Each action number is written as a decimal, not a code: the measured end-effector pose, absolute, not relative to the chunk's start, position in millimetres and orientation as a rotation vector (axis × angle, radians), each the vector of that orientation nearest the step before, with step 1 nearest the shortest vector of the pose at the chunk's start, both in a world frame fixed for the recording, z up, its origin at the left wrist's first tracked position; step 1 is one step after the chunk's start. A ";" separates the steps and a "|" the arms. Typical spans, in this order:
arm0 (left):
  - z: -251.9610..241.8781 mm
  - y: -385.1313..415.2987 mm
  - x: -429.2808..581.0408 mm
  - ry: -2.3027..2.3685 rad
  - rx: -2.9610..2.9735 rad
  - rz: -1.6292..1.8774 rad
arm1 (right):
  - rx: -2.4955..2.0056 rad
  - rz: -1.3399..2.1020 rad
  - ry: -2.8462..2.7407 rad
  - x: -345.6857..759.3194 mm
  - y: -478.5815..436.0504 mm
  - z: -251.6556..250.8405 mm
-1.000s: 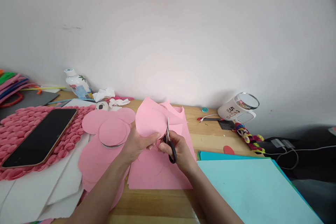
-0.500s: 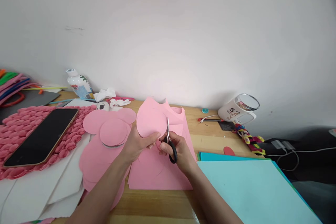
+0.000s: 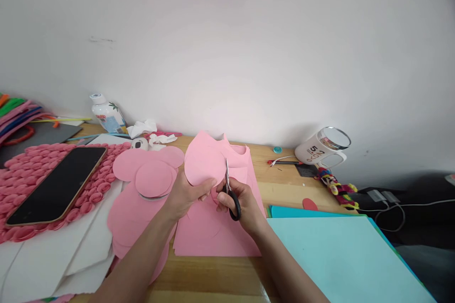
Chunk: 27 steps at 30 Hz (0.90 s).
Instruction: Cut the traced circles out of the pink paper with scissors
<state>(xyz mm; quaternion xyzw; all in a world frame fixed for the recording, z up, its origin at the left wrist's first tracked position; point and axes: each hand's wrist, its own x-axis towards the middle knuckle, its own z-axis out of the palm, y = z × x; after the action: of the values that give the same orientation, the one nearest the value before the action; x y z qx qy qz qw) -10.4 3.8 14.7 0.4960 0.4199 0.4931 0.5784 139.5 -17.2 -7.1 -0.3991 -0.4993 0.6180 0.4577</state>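
Note:
My left hand (image 3: 188,195) is closed on a pink paper piece (image 3: 205,161) with a rounded lower outline, thumb on top. Black-handled scissors (image 3: 232,202) are gripped in my right hand (image 3: 239,199), their blades pointing up along the paper's right edge. Below both hands lies a stack of pink paper sheets (image 3: 220,239), with curved cut-offs (image 3: 236,154) at its far end. Left of it several pink paper circles (image 3: 154,178) lie in overlapping piles. Part of the lower blade is hidden by the paper and my fingers.
A phone (image 3: 57,184) rests on rows of pink paper rolls (image 3: 31,165) at left. White bottle (image 3: 107,113) and crumpled tissues (image 3: 142,128) stand near the wall. Right are light-blue sheets (image 3: 337,246), a mug (image 3: 318,147), a red paper disc (image 3: 310,204) and a colourful figure (image 3: 337,188).
Almost nothing differs. The scissors and the pink paper have shifted very slightly, and both hands keep their holds.

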 end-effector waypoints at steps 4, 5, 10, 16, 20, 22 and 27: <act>14.0 3.8 -10.5 1.005 1.155 1.163 | -0.986 1.480 -1.278 139.8 -17.4 -4.6; 13.7 3.8 -10.6 1.012 1.158 1.164 | -0.985 1.474 -1.288 139.9 -17.5 -4.1; 12.6 4.3 -10.6 1.022 1.159 1.173 | -0.986 1.456 -1.330 140.7 -17.7 -2.7; 13.1 4.5 -9.3 1.030 1.140 1.177 | -0.985 1.444 -1.345 140.2 -18.0 -1.0; 12.2 4.5 -10.0 1.038 1.137 1.184 | -0.985 1.453 -1.345 139.8 -17.7 -0.8; 11.4 4.5 -10.7 1.051 1.152 1.182 | -0.984 1.459 -1.343 139.6 -17.5 -1.4; 12.0 4.4 -9.8 1.057 1.177 1.178 | -0.975 1.482 -1.320 138.2 -18.0 -3.9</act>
<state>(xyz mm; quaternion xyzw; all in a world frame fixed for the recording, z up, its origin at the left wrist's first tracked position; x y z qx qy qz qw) -9.8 4.4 12.0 0.4978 0.4470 0.4982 0.5516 138.2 -18.0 -3.9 -0.3942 -0.5336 0.5988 0.4486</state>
